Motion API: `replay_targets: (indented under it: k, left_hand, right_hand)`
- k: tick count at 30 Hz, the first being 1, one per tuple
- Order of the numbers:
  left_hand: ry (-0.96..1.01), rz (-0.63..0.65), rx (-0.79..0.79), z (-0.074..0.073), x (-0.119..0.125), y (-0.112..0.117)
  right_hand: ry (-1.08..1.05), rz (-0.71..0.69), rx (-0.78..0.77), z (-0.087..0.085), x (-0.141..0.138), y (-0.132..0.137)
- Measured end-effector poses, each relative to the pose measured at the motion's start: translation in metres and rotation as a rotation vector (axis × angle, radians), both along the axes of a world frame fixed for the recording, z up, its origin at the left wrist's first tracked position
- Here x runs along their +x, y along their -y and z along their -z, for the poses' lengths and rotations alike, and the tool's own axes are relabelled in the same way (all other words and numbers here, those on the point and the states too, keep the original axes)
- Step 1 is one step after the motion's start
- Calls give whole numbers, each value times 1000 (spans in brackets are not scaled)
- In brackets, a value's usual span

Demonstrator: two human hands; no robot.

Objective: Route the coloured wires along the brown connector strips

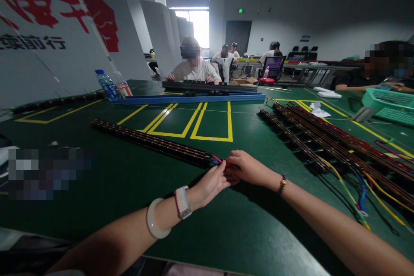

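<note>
Pinching red and blue wires (219, 161) at the near end of a long dark strip (152, 142), both hands, left (211, 183) and right (247, 168), meet fingertip to fingertip on the green table (129, 181). A turquoise basket (390, 105) stands far right, its contents unclear; more strips (326, 138) lie nearby in a grey hall.

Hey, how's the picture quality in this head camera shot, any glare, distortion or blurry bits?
Head view: the far window is blown out white; wide-angle distortion bends the green table edges and the blue rail; both hands, left hand and right hand, are sharp and cast soft shadows; faces and one patch at left are pixelated.
</note>
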State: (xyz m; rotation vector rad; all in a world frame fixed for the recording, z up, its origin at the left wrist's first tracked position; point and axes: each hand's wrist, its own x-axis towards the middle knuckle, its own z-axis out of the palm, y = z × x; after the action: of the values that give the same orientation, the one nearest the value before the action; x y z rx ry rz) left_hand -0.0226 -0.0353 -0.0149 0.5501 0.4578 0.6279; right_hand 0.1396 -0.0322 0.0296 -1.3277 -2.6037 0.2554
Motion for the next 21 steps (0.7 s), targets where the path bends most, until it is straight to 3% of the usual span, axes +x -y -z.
replay_targets:
  k: [5,12,16,21]
  left_hand:
    - [-76,57,71,8,0,-3]
    - [-202,73,53,-9,-3,-3]
    - [-229,113,49,-15,-6,-4]
    - [-224,126,50,-12,-7,-6]
  right_hand:
    - [-90,-45,-100,-4,13,-10]
    - [300,-114,83,-2,19,-26]
    - [462,-256,133,-11,16,-48]
    - [722,-485,316,-21,8,-78]
